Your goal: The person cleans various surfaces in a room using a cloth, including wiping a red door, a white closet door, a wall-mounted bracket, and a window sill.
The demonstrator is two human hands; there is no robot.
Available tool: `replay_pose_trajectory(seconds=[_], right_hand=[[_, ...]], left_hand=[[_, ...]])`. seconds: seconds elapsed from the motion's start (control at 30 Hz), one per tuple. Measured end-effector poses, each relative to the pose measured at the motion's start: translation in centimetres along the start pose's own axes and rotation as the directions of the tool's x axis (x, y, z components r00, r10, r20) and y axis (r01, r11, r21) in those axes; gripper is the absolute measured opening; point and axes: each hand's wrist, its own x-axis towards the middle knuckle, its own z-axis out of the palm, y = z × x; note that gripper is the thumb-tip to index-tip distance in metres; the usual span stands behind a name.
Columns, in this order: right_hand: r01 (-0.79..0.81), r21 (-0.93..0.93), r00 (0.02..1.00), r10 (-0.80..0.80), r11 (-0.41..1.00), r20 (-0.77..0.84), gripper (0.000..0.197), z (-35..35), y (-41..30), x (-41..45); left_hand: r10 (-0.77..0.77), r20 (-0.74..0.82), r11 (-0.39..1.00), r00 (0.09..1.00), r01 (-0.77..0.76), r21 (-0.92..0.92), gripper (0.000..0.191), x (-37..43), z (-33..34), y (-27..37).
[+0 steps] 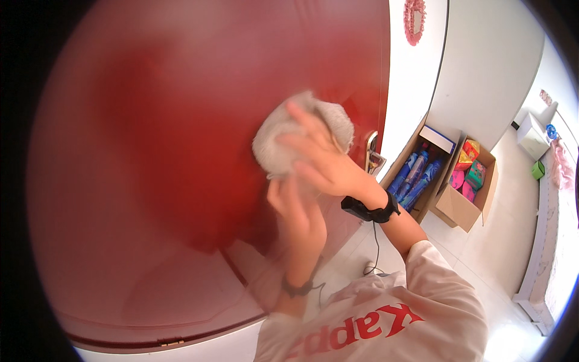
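Note:
Before me stands a glossy red door (135,267). My right hand (323,156) lies with spread fingers on a fluffy light-grey cloth (276,140), holding it against the door's surface. Just under the cloth's lower edge is my left hand (298,212), its fingers bent and blurred; whether they grip the cloth is unclear. Both wrists wear black bands with thin cables. To the right of the cloth, near the door's edge, is the metal door handle (372,151).
Right of the door, a cardboard box (425,210) holds several blue packages (414,176). Beside it, another open carton (459,208) contains colourful packs. A bed (536,289) runs along the far right, across the tiled floor (479,253). A hinge (173,343) shows at the door's lower edge.

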Motion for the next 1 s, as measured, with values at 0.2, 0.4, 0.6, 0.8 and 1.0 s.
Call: replay_pose_trajectory(seconds=[0.2,0.4,0.6,0.8,1.0], right_hand=[[-0.212,-0.16,0.941,0.157,0.964,-0.3,0.038,-0.5,4.2,-3.0],[-0.535,-0.143,0.767,0.408,0.832,-0.495,0.045,2.1,5.8,-7.4],[-0.634,-0.216,0.764,0.558,0.743,-0.322,0.049,2.3,4.5,-10.5],[-0.645,-0.389,0.764,0.554,0.658,-0.33,0.054,2.9,3.6,-11.1],[-0.628,-0.495,0.77,0.57,0.601,-0.285,0.052,3.1,3.3,-12.4]], left_hand=[[0.046,0.204,0.996,0.978,-0.061,0.071,0.041,2.5,3.0,0.0],[-0.011,0.357,0.984,0.934,-0.054,0.171,0.041,1.8,5.6,-1.4],[0.007,0.385,0.963,0.923,-0.111,0.247,0.04,-1.4,7.4,-4.3],[-0.14,0.465,0.961,0.874,0.007,0.276,0.049,-3.5,7.6,-4.8],[-0.288,0.455,0.93,0.843,0.134,0.342,0.055,-4.5,8.1,-4.0]])
